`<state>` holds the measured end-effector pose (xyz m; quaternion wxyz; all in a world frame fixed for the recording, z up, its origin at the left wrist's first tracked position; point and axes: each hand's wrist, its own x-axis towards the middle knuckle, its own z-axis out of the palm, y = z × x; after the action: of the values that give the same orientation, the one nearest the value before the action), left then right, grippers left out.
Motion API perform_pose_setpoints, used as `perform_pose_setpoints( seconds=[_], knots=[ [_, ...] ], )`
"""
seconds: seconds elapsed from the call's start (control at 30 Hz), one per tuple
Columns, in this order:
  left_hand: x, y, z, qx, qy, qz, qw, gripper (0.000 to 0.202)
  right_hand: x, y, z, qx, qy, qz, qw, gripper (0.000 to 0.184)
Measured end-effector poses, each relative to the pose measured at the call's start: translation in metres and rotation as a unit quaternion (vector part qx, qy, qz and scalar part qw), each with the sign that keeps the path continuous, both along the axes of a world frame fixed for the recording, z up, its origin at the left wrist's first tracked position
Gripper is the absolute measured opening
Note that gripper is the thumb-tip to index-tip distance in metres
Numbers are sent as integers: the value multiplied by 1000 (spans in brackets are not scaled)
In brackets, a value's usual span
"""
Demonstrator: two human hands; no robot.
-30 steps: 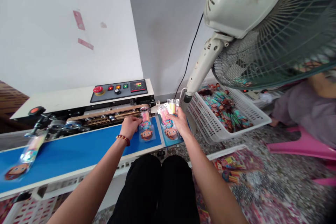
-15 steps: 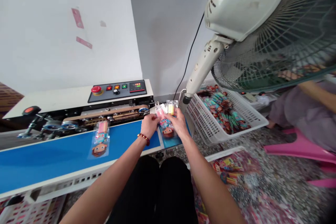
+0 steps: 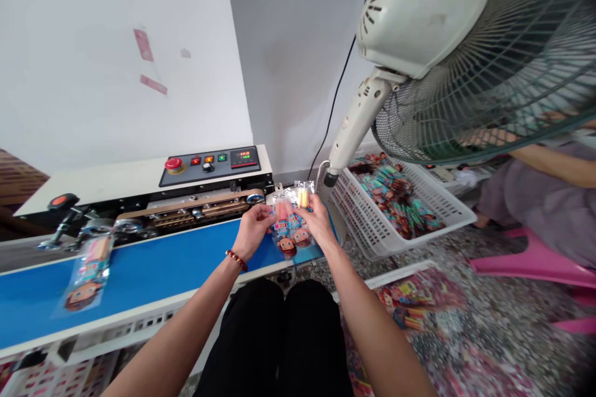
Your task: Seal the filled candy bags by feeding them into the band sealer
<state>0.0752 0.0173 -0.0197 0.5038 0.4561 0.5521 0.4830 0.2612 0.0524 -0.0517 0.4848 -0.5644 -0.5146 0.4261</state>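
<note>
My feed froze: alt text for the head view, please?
The left hand pinches a clear packet at the right end of a blue belt; beside it, the right hand holds one with yellow sticks. Another packet lies farther left along the belt.

soft, fairly bright light, its source out of view, spreads over the smooth white wall; the flat grey wall reads dimmer. glints fleck the clear plastic printed packets. at right, the round green wire fan cage looks stretched, the edge is dark, and the speckled grey floor blurs.
</note>
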Motion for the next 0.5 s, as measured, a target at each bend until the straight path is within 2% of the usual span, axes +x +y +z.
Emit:
perform_pose_setpoints(
  seconds=[0.07, 0.13, 0.23, 0.3, 0.4, 0.5],
  knots=[
    [-7, -6, 7, 7, 5, 3, 1000, 35, 0, -1, 0, 2, 0, -3, 1000, 31],
    [-13, -15, 20, 30, 24, 16, 999, 30, 0, 0, -2, 4, -5, -12, 1000, 31],
    [-21, -33, 46, 119, 47, 60, 990, 23, -2, 1, -6, 10, -13, -20, 1000, 29],
    [-24, -40, 60, 170, 49, 64, 982, 21, -2, 3, -8, 11, -16, -23, 1000, 28],
    [-24, -35, 72, 174, -7, 40, 984, 24, -2, 5, -9, 10, -11, -32, 999, 31],
    [-23, -16, 74, 151, -53, 46, 986, 30, -1, 5, -9, 8, -7, -33, 999, 33]
  ],
)
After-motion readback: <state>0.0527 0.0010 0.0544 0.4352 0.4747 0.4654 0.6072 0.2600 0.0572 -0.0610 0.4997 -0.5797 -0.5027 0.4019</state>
